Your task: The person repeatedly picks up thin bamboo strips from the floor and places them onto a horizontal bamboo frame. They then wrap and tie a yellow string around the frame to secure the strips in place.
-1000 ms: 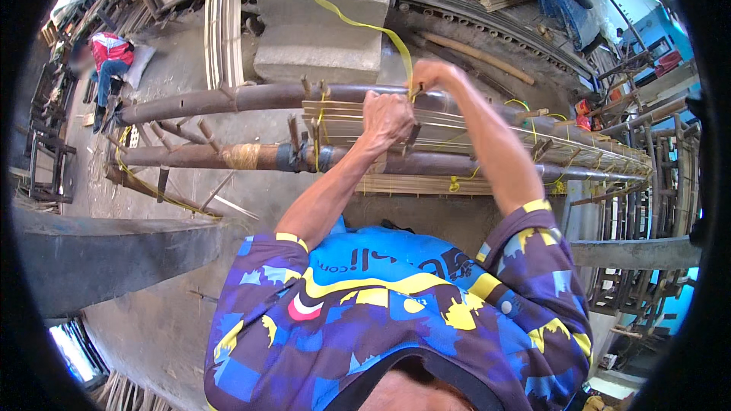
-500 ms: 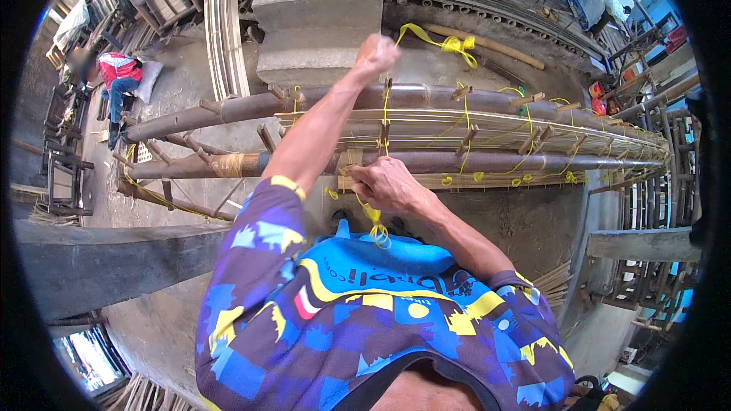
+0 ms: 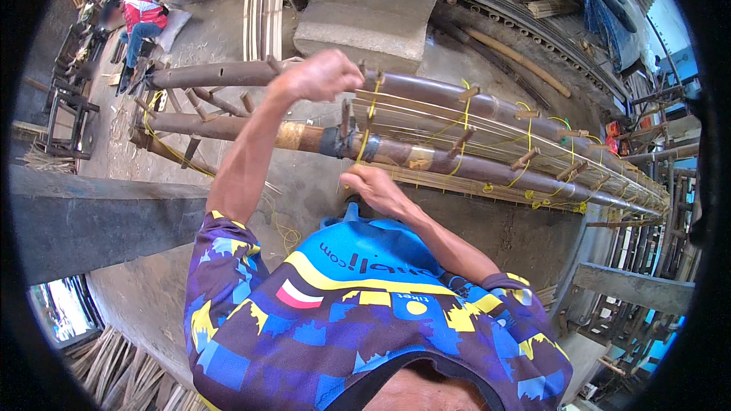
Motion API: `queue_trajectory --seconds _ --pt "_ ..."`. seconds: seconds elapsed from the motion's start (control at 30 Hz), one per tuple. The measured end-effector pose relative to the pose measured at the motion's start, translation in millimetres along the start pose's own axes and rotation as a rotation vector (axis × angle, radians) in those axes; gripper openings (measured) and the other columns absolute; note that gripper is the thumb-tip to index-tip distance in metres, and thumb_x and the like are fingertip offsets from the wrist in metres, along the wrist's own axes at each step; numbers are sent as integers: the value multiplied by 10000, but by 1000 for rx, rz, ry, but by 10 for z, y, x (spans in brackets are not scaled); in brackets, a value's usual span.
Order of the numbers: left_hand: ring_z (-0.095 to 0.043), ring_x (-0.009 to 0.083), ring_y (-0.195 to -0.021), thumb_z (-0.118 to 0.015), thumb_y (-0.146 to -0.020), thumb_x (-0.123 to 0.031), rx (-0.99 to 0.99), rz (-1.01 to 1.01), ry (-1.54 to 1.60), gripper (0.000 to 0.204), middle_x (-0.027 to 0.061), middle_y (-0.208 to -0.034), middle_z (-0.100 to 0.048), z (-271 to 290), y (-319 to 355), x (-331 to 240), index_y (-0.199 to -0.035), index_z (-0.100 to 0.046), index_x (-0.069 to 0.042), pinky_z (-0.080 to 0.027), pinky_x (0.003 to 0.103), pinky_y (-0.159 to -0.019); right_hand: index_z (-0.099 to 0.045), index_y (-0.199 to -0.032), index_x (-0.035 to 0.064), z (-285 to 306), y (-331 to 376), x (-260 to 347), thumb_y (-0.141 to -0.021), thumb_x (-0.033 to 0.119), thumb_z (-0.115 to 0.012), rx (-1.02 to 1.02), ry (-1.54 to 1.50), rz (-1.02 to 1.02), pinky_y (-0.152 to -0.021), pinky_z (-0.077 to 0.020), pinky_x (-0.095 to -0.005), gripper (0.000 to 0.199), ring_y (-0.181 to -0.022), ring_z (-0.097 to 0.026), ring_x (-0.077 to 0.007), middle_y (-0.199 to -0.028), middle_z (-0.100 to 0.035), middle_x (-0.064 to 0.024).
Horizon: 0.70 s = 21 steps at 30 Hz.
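Note:
Two long bamboo poles run across in front of me, the far pole (image 3: 426, 87) and the near pole (image 3: 480, 169), with pale strips (image 3: 434, 118) stretched between them. Wooden pegs (image 3: 461, 141) and yellow cord ties line the poles. My left hand (image 3: 324, 76) is closed in a fist over the far pole; what it grips is hidden. Close to my body, just below the near pole, my right hand (image 3: 375, 189) pinches a yellow cord (image 3: 367, 129). That cord runs taut from the far pole, past an upright peg, down to my right fingers.
Concrete steps (image 3: 364, 11) rise beyond the far pole. A grey beam (image 3: 106, 217) juts in at the left. Another person (image 3: 143, 21) sits at the far left. Loose yellow cord (image 3: 291, 237) hangs left of my body. Split bamboo (image 3: 126, 373) lies at lower left.
My left hand has moved left and toward me, and the loose cord bunch beyond the far pole is gone from there. My right hand stays by the near pole. The view has shifted.

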<state>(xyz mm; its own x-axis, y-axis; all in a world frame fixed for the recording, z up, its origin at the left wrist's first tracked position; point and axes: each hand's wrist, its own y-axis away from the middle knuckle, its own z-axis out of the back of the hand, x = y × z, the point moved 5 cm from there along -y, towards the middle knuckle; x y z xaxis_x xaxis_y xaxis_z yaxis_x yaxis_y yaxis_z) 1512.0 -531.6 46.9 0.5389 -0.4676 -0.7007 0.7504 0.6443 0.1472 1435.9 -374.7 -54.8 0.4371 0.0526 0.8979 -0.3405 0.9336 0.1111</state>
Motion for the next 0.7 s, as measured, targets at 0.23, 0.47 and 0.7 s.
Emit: queue_trajectory --seconds 0.23,0.47,0.7 --pt "-594 186 -698 -570 -782 -192 96 -250 16 280 119 -802 -649 -425 -345 420 -984 -610 -4 -471 352 -651 -490 -549 3 1500 -446 1533 -890 276 -379 -386 -137 402 -583 -446 -296 451 -499 -518 -138 -483 -492 -60" --pt "-588 147 -643 -565 -835 -225 -71 61 386 268 79 -705 -611 -575 -446 679 -803 -641 30 -519 284 -599 -626 -817 21 2097 -2044 1512 -819 278 -489 -95 904 182 -573 -443 -349 291 -588 -535 -202 -640 -586 -97" --pt "-607 201 -812 -587 -817 -168 -7 75 741 310 144 -944 -604 -677 -487 802 -999 -566 82 -542 298 -678 -597 -821 19 1409 -1589 287 -803 300 -542 188 424 -264 -573 -429 -339 288 -658 -545 -168 -775 -597 -47"
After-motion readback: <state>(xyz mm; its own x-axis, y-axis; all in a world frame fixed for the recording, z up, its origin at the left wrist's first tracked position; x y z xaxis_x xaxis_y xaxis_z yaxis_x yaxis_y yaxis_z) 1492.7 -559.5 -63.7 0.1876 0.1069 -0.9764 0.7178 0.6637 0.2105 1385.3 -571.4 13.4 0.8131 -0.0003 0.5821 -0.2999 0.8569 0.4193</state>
